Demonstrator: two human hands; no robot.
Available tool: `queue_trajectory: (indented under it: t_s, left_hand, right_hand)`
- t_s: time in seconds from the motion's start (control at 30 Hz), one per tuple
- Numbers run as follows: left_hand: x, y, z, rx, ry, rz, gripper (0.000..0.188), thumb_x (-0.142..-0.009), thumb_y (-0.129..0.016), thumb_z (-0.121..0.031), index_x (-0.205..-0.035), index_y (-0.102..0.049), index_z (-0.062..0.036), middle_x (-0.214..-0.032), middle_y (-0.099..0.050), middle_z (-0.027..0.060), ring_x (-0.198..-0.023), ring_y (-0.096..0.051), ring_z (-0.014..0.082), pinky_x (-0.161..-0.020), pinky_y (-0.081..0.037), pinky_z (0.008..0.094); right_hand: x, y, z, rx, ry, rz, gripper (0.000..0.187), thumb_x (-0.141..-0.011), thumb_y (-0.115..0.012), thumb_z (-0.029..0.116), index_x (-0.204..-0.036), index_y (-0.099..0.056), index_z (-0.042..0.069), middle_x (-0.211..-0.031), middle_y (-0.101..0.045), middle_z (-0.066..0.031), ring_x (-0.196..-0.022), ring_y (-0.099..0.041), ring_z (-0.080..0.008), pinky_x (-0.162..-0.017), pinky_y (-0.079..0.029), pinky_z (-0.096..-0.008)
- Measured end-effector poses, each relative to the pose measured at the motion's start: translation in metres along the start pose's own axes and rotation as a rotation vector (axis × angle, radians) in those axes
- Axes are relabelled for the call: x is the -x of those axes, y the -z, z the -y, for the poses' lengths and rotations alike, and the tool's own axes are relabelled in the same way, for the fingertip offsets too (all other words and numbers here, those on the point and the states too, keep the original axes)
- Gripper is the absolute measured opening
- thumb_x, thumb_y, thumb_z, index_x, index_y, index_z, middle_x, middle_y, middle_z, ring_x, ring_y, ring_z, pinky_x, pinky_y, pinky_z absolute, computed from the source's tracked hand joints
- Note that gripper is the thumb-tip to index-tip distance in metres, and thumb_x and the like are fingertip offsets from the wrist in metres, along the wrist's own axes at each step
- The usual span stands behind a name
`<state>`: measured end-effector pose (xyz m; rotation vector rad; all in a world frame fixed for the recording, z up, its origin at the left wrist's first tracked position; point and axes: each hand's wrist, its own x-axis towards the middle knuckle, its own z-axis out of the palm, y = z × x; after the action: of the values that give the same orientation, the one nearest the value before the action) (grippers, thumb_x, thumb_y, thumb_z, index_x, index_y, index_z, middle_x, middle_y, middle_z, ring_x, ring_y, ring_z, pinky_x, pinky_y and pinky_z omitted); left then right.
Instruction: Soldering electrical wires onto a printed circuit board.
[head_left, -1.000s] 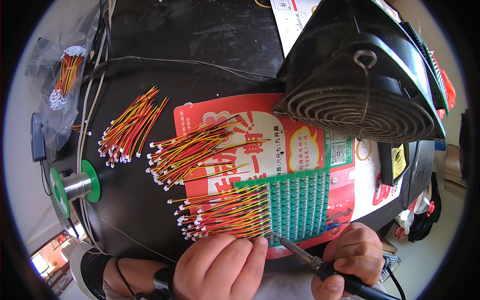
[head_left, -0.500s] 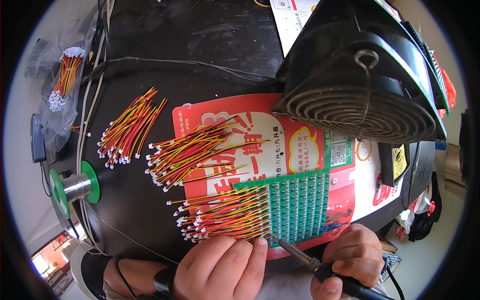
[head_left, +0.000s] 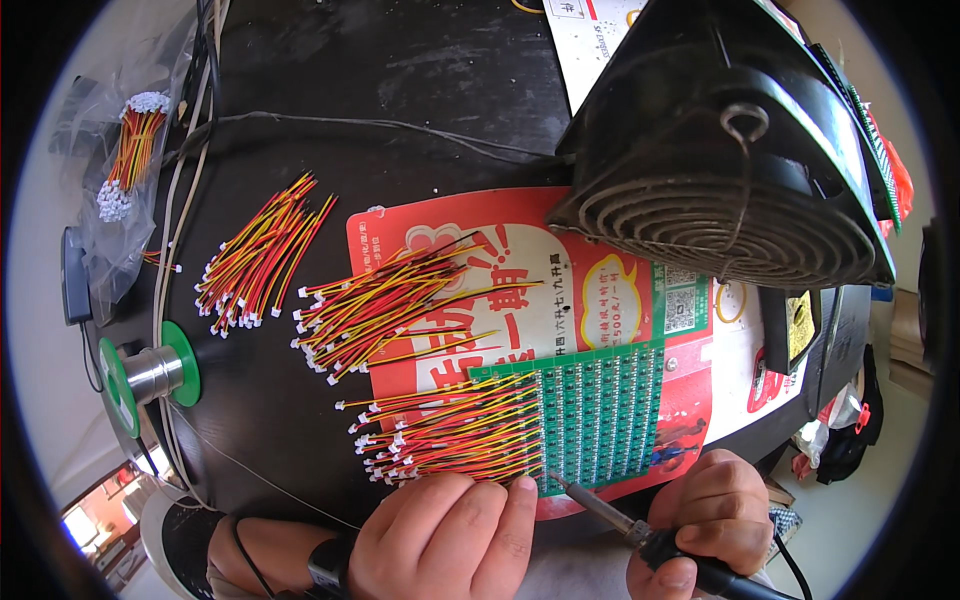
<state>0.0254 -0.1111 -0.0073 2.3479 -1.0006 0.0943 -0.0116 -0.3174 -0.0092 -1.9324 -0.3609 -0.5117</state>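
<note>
A green circuit board panel (head_left: 605,420) lies on a printed red sheet, with a row of red, yellow and black connector wires (head_left: 455,425) along its left side. At the panel's lower left corner, my left hand (head_left: 445,535) is closed, thumb and finger pinching at the lowest wires; the exact grip is partly hidden. My right hand (head_left: 710,525) is wrapped round the handle of a soldering iron (head_left: 608,513). The iron's tip points up and left, at the panel's lower edge beside my left fingertips.
Two loose wire piles (head_left: 265,255) (head_left: 385,305) lie left of and above the panel. A green solder spool (head_left: 152,375) stands at left, near cables and a plastic bag of bundled wires (head_left: 135,150). A black fan (head_left: 720,160) looms at upper right, beside a yellow sponge (head_left: 800,325).
The soldering iron and my right hand have shifted slightly to the right, the tip drawing back a little from the wire ends. My left hand stays in nearly the same place.
</note>
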Motion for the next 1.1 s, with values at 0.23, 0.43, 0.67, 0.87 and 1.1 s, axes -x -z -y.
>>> queue_trajectory:
  t_s: [0.23,0.43,0.67,0.87,1.1]
  left_hand:
    - [-0.002,-0.001,0.000,0.068,0.049,-0.025,0.013,-0.081,-0.066,0.004,-0.092,-0.067,0.0114,-0.081,-0.060,0.0161,-0.072,-0.062,0.0292,-0.064,-0.055,0.0357]
    - [-0.002,-0.003,0.000,0.054,0.066,-0.048,0.009,-0.082,-0.066,0.005,-0.088,-0.067,0.0104,-0.080,-0.061,0.0158,-0.070,-0.062,0.0289,-0.064,-0.055,0.0354]
    - [-0.002,0.000,0.000,0.053,0.063,-0.023,0.008,-0.081,-0.064,0.007,-0.088,-0.067,0.0107,-0.079,-0.061,0.0157,-0.071,-0.062,0.0290,-0.064,-0.055,0.0353]
    - [-0.004,0.000,0.000,0.051,0.052,-0.007,0.011,-0.081,-0.063,0.005,-0.089,-0.067,0.0116,-0.079,-0.060,0.0160,-0.070,-0.062,0.0288,-0.064,-0.055,0.0352]
    - [0.004,-0.002,0.002,0.004,0.086,0.015,0.012,-0.081,-0.064,0.004,-0.090,-0.067,0.0118,-0.079,-0.060,0.0162,-0.071,-0.062,0.0291,-0.064,-0.055,0.0353]
  right_hand:
    - [-0.001,0.003,0.001,0.007,0.002,0.045,0.019,-0.081,-0.066,0.009,-0.077,-0.052,-0.003,-0.060,-0.050,-0.0083,-0.049,-0.052,-0.0205,-0.044,-0.045,-0.0313]
    - [-0.002,0.005,0.001,-0.011,-0.021,0.072,0.018,-0.080,-0.067,0.008,-0.077,-0.053,-0.003,-0.061,-0.051,-0.0086,-0.050,-0.052,-0.0209,-0.047,-0.046,-0.0320]
    - [-0.002,0.004,0.002,-0.015,-0.021,0.092,0.019,-0.081,-0.068,0.009,-0.078,-0.054,-0.004,-0.062,-0.052,-0.0088,-0.052,-0.052,-0.0209,-0.048,-0.046,-0.0325]
    - [-0.003,0.004,0.002,-0.012,-0.012,0.086,0.019,-0.081,-0.069,0.009,-0.080,-0.054,-0.004,-0.061,-0.051,-0.0082,-0.051,-0.051,-0.0204,-0.047,-0.045,-0.0322]
    - [0.009,-0.013,-0.015,-0.128,0.089,-0.078,0.021,-0.081,-0.067,0.011,-0.078,-0.051,-0.002,-0.059,-0.049,-0.0070,-0.049,-0.050,-0.0198,-0.043,-0.041,-0.0306]
